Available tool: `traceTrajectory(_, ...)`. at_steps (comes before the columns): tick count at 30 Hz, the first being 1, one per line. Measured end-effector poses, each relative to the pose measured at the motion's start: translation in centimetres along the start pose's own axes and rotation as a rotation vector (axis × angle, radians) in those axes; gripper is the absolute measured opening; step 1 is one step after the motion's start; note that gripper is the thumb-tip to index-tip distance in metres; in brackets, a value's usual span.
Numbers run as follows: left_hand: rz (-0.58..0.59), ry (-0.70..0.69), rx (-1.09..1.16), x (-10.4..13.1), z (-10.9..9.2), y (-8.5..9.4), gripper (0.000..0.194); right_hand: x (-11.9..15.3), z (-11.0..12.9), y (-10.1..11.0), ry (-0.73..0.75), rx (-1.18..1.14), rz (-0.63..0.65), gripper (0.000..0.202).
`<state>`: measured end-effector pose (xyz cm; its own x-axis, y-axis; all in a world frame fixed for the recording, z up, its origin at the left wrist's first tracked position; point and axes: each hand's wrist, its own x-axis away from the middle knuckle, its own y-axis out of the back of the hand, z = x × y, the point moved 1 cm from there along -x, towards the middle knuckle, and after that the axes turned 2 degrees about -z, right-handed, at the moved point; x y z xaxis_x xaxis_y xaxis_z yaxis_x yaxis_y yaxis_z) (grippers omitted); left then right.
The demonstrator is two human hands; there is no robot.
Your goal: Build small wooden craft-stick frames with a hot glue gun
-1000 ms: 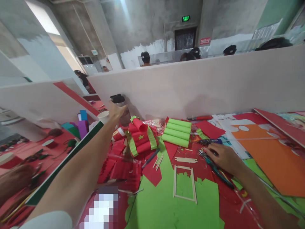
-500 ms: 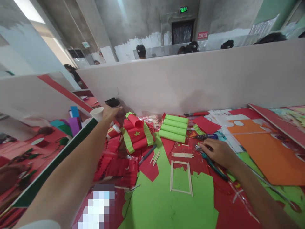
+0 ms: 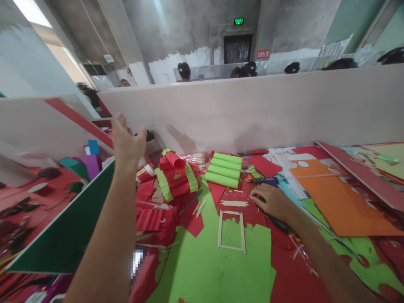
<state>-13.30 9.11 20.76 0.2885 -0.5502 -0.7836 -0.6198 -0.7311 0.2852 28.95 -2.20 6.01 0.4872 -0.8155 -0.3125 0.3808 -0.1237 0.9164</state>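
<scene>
My left hand is raised at the left in front of the partition, its thumb and fingers apart with nothing seen between them. Behind its thumb is a dark-topped container. My right hand lies low on the table, its fingers curled over the dark green-handled pliers, whose head it hides. Left of it are a row of thin wooden sticks and a rectangular stick frame on green paper. Beyond are green paper rolls and a red-and-green paper piece with a yellow star.
A pale partition runs along the back. A dark green board slants at the left. Orange sheets and a red board lie right. Near the left forearm are folded red paper and a blurred bright patch.
My left hand has risen up and left from beside the dark-topped container, and its fingers have spread. My right hand now covers the pliers' head. The view has shifted slightly.
</scene>
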Motion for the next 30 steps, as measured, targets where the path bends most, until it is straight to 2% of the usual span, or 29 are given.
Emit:
traceTrajectory(2, 0.016, -0.099, 0.072, 1.7, -4.8, 1.5, 0.050, -0.1, 0.1, -0.2, 0.027, 0.008, 0.021, 0.021)
traceTrajectory(4, 0.134, -0.162, 0.140, 4.3, -9.1, 2.2, 0.030, -0.2, 0.2, -0.7, 0.053, 0.022, 0.035, 0.020)
traceTrajectory(6, 0.328, -0.180, 0.159, 7.7, -11.9, 1.6, 0.018, -0.3, 0.3, -1.1, 0.075, 0.049, 0.045, 0.019)
traceTrajectory(7, 0.426, -0.169, 0.133, 9.7, -12.5, 0.9, 0.015, -0.3, 0.4, -1.3, 0.084, 0.068, 0.053, 0.019)
traceTrajectory(9, 0.604, -0.113, 0.050, 13.7, -12.2, -1.2, 0.013, -0.5, 0.6, -1.5, 0.088, 0.115, 0.081, 0.017)
traceTrajectory(11, 0.767, -0.068, -0.035, 17.3, -10.7, -3.6, 0.017, -0.6, 0.9, -1.6, 0.082, 0.164, 0.109, 0.018)
traceTrajectory(13, 0.901, -0.078, -0.122, 20.1, -8.8, -5.4, 0.021, -0.6, 1.2, -1.4, 0.079, 0.203, 0.121, 0.020)
traceTrajectory(15, 0.962, -0.137, -0.177, 21.7, -7.4, -6.5, 0.023, -0.7, 1.5, -1.3, 0.079, 0.227, 0.124, 0.021)
traceTrajectory(20, 1.056, -0.221, -0.240, 23.1, -6.0, -6.9, 0.029, -0.8, 1.7, -1.5, 0.077, 0.272, 0.140, 0.020)
traceTrajectory(30, 1.045, -0.264, -0.221, 23.7, -5.4, -7.6, 0.032, -0.8, 1.4, -2.1, 0.060, 0.278, 0.161, 0.019)
